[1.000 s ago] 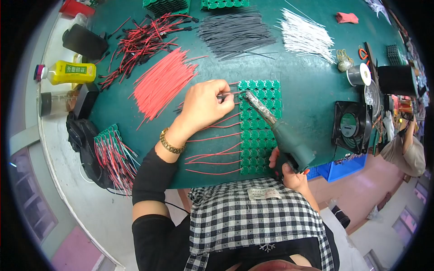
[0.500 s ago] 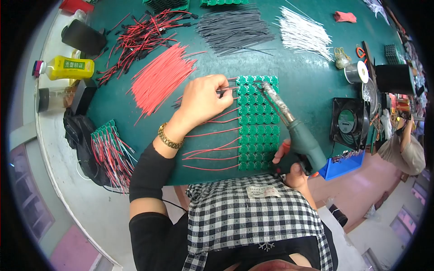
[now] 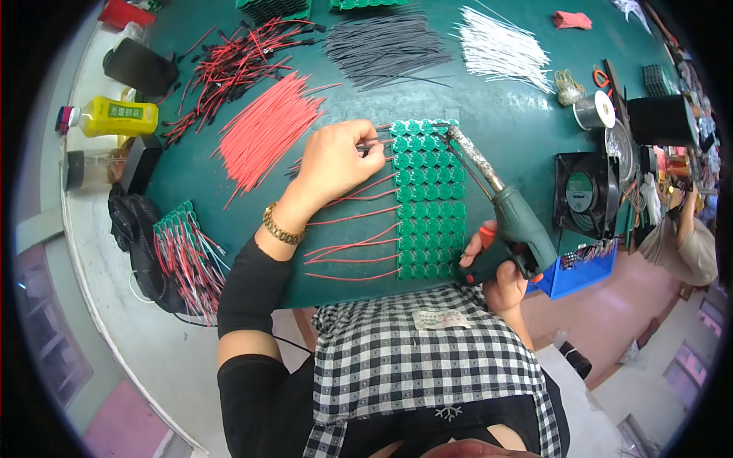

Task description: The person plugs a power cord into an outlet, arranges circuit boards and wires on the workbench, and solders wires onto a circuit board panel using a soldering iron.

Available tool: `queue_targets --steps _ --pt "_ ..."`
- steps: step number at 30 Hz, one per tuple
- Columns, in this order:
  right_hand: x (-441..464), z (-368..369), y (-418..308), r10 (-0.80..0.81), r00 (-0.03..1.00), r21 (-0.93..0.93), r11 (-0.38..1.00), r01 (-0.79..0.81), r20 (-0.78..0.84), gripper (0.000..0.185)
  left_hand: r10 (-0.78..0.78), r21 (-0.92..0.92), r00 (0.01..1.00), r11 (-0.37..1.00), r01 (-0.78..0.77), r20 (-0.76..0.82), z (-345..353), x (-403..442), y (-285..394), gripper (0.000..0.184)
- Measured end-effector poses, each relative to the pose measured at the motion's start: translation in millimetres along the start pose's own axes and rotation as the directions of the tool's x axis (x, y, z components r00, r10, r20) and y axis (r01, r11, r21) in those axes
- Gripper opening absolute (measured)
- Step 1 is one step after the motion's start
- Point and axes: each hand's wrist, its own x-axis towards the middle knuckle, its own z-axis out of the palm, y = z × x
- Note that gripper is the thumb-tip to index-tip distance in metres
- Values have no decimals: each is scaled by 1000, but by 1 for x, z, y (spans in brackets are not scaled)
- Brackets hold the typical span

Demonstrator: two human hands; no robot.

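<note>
A panel of round green circuit boards (image 3: 429,210) lies on the table with red wires (image 3: 353,220) running out from its left edge. My left hand (image 3: 342,156) is closed in a pinch beside the panel's upper left, with dark wires (image 3: 369,143) between its fingers. In my right hand (image 3: 495,269) is a green soldering gun (image 3: 523,225), fingers wrapped around its handle, one finger by the red trigger. The gun's tip points up and left, over the top right corner of the panel; whether it touches cannot be made out.
Bundles of red wires (image 3: 267,137), black wires (image 3: 385,46) and white wires (image 3: 504,49) lie across the back. A solder spool (image 3: 594,111) and a fan (image 3: 586,195) stand at right. A yellow bottle (image 3: 118,116) is at left. Another person (image 3: 679,244) is at far right.
The soldering gun's tip has shifted right along the panel's top row, towards its right edge. More of my right hand's grip now shows. My left hand keeps its pinch by the panel.
</note>
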Motion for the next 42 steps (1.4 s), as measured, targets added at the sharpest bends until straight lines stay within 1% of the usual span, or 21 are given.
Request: queue_targets --steps 4,7,10,13,14,15,16,17,19,20,21,22,23,24,26,29,32,35,38,41,42 --pt "-3 -9 2 20 999 18 1000 -21 44 72 -5 -7 1000 1000 5 31 -2 0 0 15" --pt "-7 -8 1 6 1000 5 1000 -6 6 71 30 8 998 999 -31 53 -5 0 -1 16" --pt "-8 -12 3 -3 1000 21 1000 3 27 69 107 -5 981 994 -108 161 -17 2 1 17" --pt "-10 -14 0 13 999 26 1000 -15 49 67 15 135 961 989 -55 277 -55 -1 -6 20" --pt "-10 -15 -1 21 998 28 999 -23 56 66 29 202 992 978 -53 123 -71 -3 -11 23" --pt "-11 -16 -2 24 997 30 999 -26 67 64 53 267 998 963 -42 -34 -87 -5 -14 25" --pt "-11 -19 -1 26 997 31 999 -28 78 63 -55 338 984 935 110 -168 -104 -5 -5 25" --pt "-12 -20 -2 30 996 32 999 -33 89 61 -152 383 939 884 268 -307 -116 -6 6 24" --pt "-10 -21 0 19 995 31 999 -22 102 59 -109 222 876 946 237 -469 -115 -11 18 23" --pt "-9 -21 1 14 994 30 999 -17 112 58 -50 126 885 985 121 -462 -104 -12 20 18" --pt "-8 -18 0 32 997 6 999 -32 69 64 -5 59 926 998 30 -378 -91 -14 19 14" --pt "-6 -11 -3 51 998 -18 999 -50 27 71 72 105 951 994 -42 -302 -74 -15 31 10" --pt "-6 -9 -3 69 997 -40 997 -70 -15 77 -3 -70 983 997 -10 -183 -55 -18 32 8" --pt "-6 -8 -2 71 997 -38 997 -71 -6 76 -3 -88 995 996 -6 -99 -41 -18 32 7" --pt "-6 -7 3 71 997 -32 997 -71 7 75 32 -119 996 992 -41 -82 -14 -20 26 8" --pt "-8 -7 6 86 996 -58 995 -84 29 74 -129 -262 992 957 128 14 5 -20 18 11" --pt "-10 -13 9 108 988 -131 987 -94 106 72 -102 -218 995 971 102 11 8 -18 13 12" --pt "-12 -11 8 140 984 -182 976 -118 111 72 -120 -220 993 968 120 16 8 -16 11 14" --pt "-10 -18 13 34 979 -116 993 -11 200 33 -93 -248 996 965 90 -1 13 -17 10 9" --pt "-12 -19 16 48 981 -134 991 -23 188 33 -130 -237 991 964 123 -14 13 -17 14 10" --pt "-13 -17 14 80 983 -161 986 -52 167 43 -133 -240 991 963 122 -27 14 -17 14 10"
